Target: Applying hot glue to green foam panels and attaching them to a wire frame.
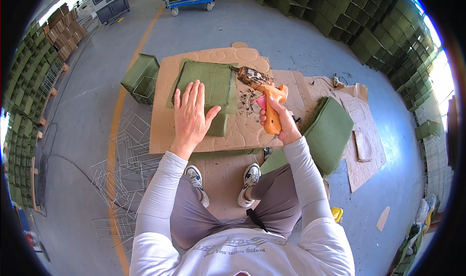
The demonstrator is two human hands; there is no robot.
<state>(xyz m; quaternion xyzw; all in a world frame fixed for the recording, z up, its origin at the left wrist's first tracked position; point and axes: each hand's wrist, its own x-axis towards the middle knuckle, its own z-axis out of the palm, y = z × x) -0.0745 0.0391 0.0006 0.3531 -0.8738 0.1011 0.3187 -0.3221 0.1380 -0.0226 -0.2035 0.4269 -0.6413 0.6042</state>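
My right hand [281, 122] grips the handle of an orange glue gun [273, 112] with a pink trigger. Dark grime covers its front, and its nozzle points left, at the right edge of a green felt panel [204, 77]. On that panel my left hand [191, 113] lies flat, its fingers stretched out. A dark line runs along the panel's edges. Beneath it a green felt-covered box shape [220, 125] shows on a cardboard sheet [167, 130]. Black smears and crumbs dot the cardboard below the gun.
To the right lies a stack of green felt sheets [332, 135]. At left stand a green felt box [141, 79] on its wire frame and a heap of bare wire frames [128, 154]. A blue cart [188, 3] is at the far side. Stacked green boxes [349, 8] line both sides.
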